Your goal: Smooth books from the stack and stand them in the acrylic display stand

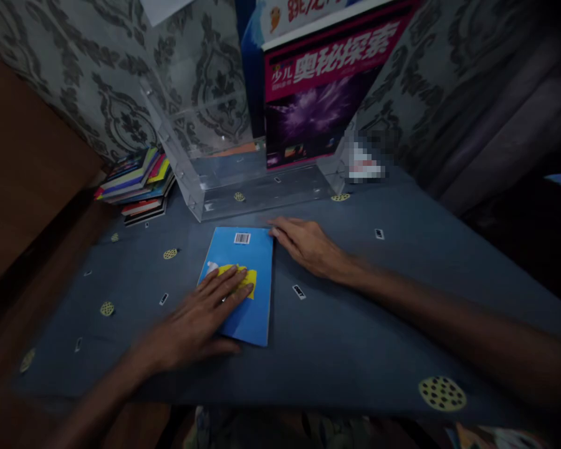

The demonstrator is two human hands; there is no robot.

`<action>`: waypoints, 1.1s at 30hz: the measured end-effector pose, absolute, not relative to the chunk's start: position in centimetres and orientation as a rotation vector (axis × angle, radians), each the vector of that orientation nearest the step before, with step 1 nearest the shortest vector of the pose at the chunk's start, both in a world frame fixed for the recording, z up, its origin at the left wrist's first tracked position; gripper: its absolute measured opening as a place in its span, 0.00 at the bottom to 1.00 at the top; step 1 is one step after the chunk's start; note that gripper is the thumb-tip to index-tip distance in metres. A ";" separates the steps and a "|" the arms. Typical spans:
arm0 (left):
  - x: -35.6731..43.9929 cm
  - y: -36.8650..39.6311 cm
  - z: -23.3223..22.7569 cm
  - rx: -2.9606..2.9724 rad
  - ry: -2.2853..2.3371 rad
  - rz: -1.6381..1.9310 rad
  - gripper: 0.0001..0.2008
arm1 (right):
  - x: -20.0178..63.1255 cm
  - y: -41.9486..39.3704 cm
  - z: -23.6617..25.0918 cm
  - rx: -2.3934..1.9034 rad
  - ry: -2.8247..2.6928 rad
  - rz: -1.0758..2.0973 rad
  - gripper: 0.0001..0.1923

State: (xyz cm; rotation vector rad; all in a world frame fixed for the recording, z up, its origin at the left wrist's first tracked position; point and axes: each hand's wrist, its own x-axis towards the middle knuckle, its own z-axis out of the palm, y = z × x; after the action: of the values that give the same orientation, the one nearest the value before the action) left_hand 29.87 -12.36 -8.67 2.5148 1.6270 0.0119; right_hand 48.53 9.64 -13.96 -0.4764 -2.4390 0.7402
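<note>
A: Book (243,274) lies flat on the cloth (355,299), under my spread left hand (201,318)

B: Nothing grasped. Right hand (306,244), open, touches its far corner; press evenly, I'd say

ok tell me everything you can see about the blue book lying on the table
The blue book is thin, with a glossy paper cover that shows a white barcode patch near its far edge and a yellow picture in the middle. It lies flat and closed on the blue-grey tablecloth, just in front of the clear plastic rack. The left hand rests palm down on it, fingers over the yellow picture; the right hand touches its far right corner.
</note>
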 end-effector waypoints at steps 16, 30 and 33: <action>31.5 -11.4 -11.1 2.698 1.822 0.275 0.19 | 47.4 8.4 -14.9 -0.378 -2.461 0.804 0.19; 31.8 -11.3 -10.3 2.726 1.780 0.337 0.17 | 50.7 4.0 -12.6 -0.321 -2.282 1.151 0.19; 31.9 -11.3 -10.2 2.725 1.792 0.332 0.17 | 50.8 3.8 -12.4 -0.315 -2.286 1.150 0.19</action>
State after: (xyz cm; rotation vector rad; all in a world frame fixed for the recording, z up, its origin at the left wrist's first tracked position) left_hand 31.87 -11.26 -10.22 2.7247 1.7924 0.3323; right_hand 50.76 3.82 -12.42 -0.3146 -2.2859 1.1502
